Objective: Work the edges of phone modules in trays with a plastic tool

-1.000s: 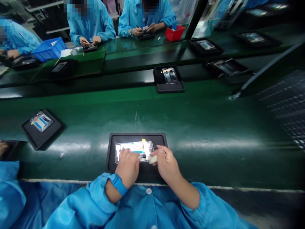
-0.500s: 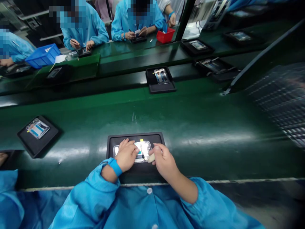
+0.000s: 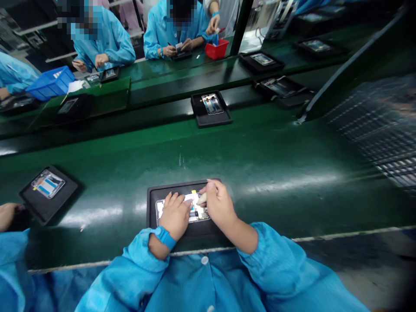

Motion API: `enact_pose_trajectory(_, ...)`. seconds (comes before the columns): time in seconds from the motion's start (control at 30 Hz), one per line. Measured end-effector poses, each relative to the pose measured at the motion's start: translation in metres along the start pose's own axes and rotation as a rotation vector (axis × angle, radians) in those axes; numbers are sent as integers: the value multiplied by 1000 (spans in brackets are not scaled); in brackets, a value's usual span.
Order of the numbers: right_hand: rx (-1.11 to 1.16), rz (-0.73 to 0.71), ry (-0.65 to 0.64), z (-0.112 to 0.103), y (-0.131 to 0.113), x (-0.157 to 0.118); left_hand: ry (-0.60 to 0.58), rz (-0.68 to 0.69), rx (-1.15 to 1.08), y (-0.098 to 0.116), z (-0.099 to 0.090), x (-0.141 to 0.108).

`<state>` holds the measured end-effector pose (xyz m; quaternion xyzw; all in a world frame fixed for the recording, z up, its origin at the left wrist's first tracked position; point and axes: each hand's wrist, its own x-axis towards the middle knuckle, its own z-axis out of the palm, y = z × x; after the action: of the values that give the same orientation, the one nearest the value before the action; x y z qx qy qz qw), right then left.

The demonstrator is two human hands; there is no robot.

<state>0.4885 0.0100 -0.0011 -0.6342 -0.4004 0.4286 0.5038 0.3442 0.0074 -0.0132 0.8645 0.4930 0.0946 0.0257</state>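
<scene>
The left hand [image 3: 176, 215], with a blue wristband [image 3: 165, 238], lies palm-down across an opened phone [image 3: 199, 213], its fingers loosely spread. The right hand [image 3: 221, 203] pinches a cream-coloured piece [image 3: 202, 199] in narrowed fingers over the phone's right part; glare makes contact hard to judge. The phone lies in a black tray [image 3: 156, 193] on the green table [image 3: 260, 160]. A second tray [image 3: 63, 199] sits off left; beyond are a blue bin [image 3: 52, 86] and a red bin [image 3: 216, 50].

Left hand [image 3: 176, 216] palm down just beyond blue wristband [image 3: 165, 237], fingers [image 3: 174, 205] slightly spread, right hand [image 3: 221, 206] right of wristband, fingers pinched, forearms [image 3: 244, 235] converging
</scene>
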Motion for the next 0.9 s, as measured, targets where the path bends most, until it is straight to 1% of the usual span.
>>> enact_pose_trajectory(0.13,-67,-148,18,9,17,-1,22,23,60,3,0,3)
enact_pose_trajectory(0.23,-90,-195,25,10,25,0,39,14,62,6,0,4)
enact_pose_trajectory(0.33,-100,-219,41,10,28,0,45,1,47,7,1,4)
enact_pose_trajectory(0.5,-152,-277,48,9,23,-2,77,-2,34,7,1,5)
enact_pose_trajectory(0.63,-224,-342,17,9,16,-3,97,9,15,6,2,5)
enact_pose_trajectory(0.8,-250,-302,45,8,13,-2,101,5,3,6,2,5)
enact_pose_trajectory(0.9,-328,-389,-9,7,5,0,98,-6,-19,6,0,5)
